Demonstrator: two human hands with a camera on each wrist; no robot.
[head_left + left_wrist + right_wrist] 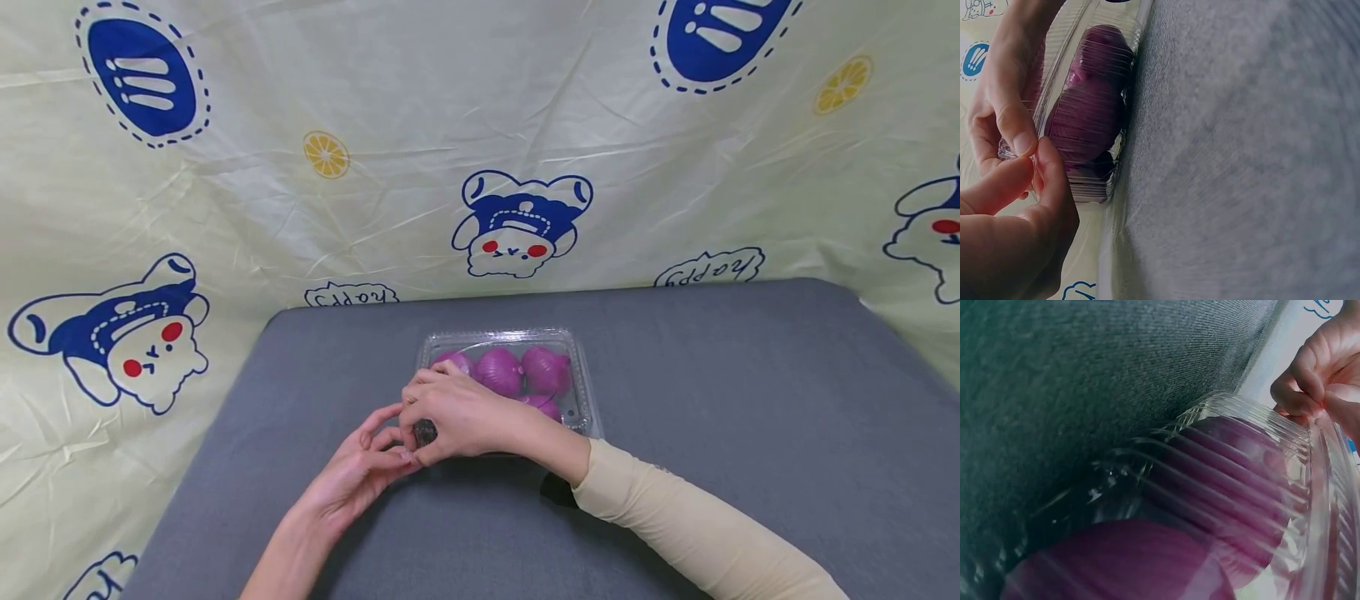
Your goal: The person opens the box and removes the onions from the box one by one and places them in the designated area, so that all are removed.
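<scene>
A clear plastic clamshell container (498,336) with ribbed walls sits on the table, holding several purple onions (498,372). My left hand (363,458) is at its near left corner, where thumb and fingertip pinch the plastic rim. In the left wrist view, the right hand (1007,103) meets it there, its thumb and curled fingers gripping the same edge. From above, my right hand (461,412) reaches across the container's front and hides part of it and some onions. In the right wrist view, the onion (1229,487) shows through the ribbed wall, with the left hand (1325,372) at the rim.
The container rests on a grey cloth-covered table (712,433). Behind the table hangs a pale printed curtain (405,208) that also runs down the left side. A small dark object (557,490) shows beneath the right wrist.
</scene>
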